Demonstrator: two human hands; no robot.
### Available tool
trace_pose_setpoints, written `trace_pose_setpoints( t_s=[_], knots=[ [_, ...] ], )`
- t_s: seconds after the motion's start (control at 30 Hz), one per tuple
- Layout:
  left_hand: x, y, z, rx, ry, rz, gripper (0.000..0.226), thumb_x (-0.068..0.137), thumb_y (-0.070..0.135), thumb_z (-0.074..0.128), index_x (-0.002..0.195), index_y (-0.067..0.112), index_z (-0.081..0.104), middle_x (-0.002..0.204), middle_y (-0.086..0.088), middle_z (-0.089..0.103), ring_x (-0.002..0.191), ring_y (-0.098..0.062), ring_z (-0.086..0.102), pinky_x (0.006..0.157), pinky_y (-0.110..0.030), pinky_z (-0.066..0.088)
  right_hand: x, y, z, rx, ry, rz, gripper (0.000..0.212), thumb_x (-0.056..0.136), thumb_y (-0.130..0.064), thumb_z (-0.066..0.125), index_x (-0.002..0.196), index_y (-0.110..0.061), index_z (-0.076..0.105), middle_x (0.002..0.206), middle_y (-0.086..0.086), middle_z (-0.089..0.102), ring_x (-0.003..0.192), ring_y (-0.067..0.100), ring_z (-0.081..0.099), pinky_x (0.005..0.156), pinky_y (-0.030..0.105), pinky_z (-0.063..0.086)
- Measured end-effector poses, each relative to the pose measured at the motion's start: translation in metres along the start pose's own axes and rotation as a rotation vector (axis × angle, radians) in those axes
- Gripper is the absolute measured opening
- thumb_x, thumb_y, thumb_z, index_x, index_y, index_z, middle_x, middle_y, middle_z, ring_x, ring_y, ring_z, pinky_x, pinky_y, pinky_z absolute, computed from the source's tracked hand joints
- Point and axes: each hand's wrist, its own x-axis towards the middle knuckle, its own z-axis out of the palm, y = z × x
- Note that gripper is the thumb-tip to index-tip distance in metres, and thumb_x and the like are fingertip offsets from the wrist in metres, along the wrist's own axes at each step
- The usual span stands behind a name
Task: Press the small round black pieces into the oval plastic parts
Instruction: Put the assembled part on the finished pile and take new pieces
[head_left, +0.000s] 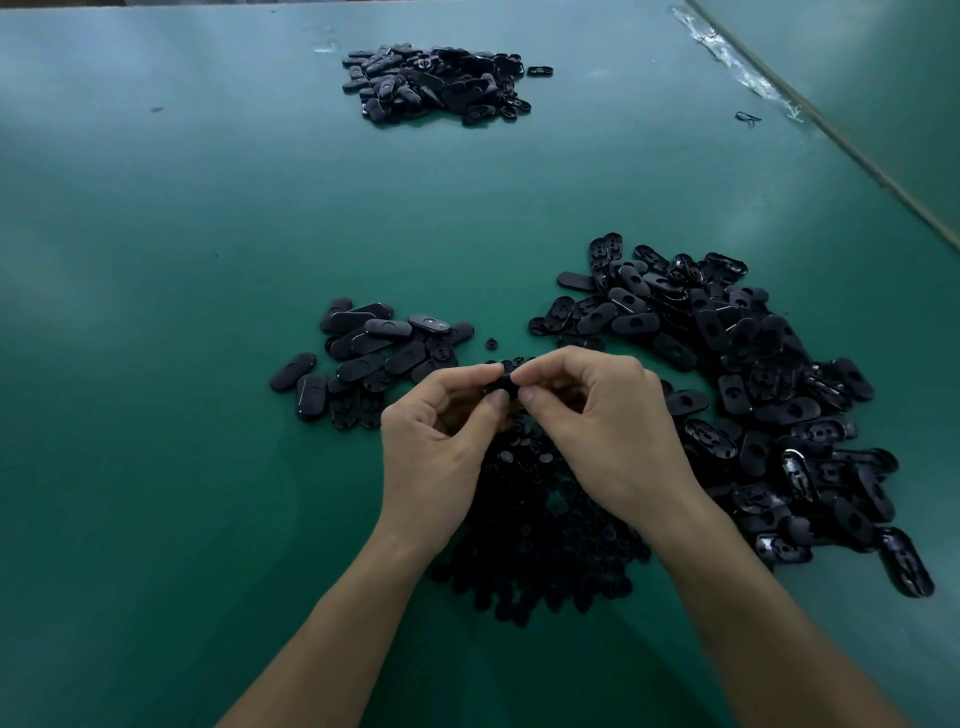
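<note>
My left hand (441, 441) and my right hand (608, 431) meet above the table, both pinching one small black oval part (503, 387) between thumbs and fingertips; most of it is hidden by the fingers. Whether a round piece sits in it I cannot tell. Under my wrists lies a heap of small round black pieces (540, 540). One loose round piece (491, 343) lies just beyond my fingers. A large heap of oval parts (753, 395) curves along the right. A smaller group of oval parts (374, 353) lies to the left of my hands.
A third pile of black oval parts (436, 83) sits far back on the green table mat (208, 234). A seam with torn tape (737, 67) runs diagonally at the upper right, with a small black scrap (748, 117) beside it.
</note>
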Motion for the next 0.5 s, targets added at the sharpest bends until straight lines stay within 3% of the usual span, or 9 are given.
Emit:
trace_pose_setpoints(
  t_s=[0.5],
  knots=[
    [0.0006,-0.003,-0.0016,0.084,-0.07,0.036,0.029,0.088,-0.008,0.07,0.099,0.018,0.07,0.096,-0.001,0.075,0.09,-0.015,0.073,0.082,-0.023,0.057,0.0027,-0.0078,-0.0009,-0.212,-0.005,0.016,0.024,0.089,-0.016,0.073,0.078,-0.029,0.056,0.074,-0.01,0.064,0.07,0.002,0.06,0.064,0.016,0.051]
  ],
)
